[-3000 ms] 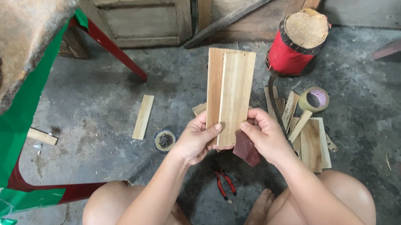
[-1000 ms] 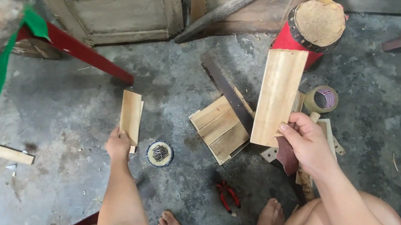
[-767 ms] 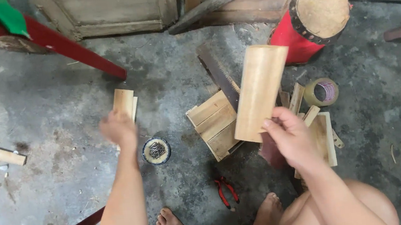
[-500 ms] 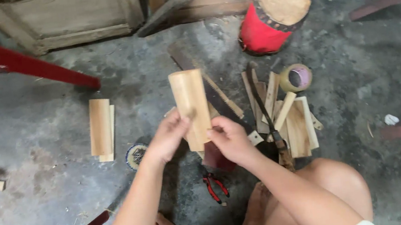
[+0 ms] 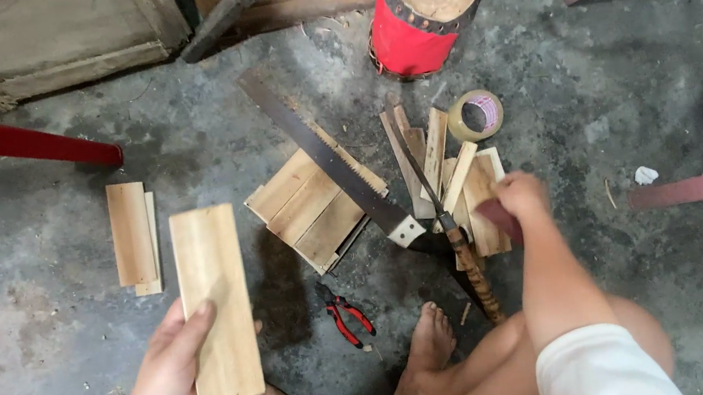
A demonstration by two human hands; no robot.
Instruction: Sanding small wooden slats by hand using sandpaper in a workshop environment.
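My left hand [image 5: 165,382] grips a short pale wooden board [image 5: 216,305] by its lower edge and holds it upright over the concrete floor. My right hand [image 5: 518,201] is shut on a small dark reddish piece [image 5: 498,219], just above a heap of thin wood strips [image 5: 446,178]. A hand saw [image 5: 332,163] lies diagonally across a stack of short boards [image 5: 310,209] between the two hands. Red-handled pliers [image 5: 344,315] lie near my bare feet [image 5: 428,365].
Two short boards [image 5: 134,235] lie on the floor at the left. A red stool with a round wooden top [image 5: 422,4] stands at the back, a tape roll [image 5: 474,115] beside it. Red table legs [image 5: 14,143] cross the left, a wooden crate [image 5: 42,38] behind.
My hands have parted: the left carried one board down and to the left, the right swung out over the strip heap. The view tilted so the saw and board stack show.
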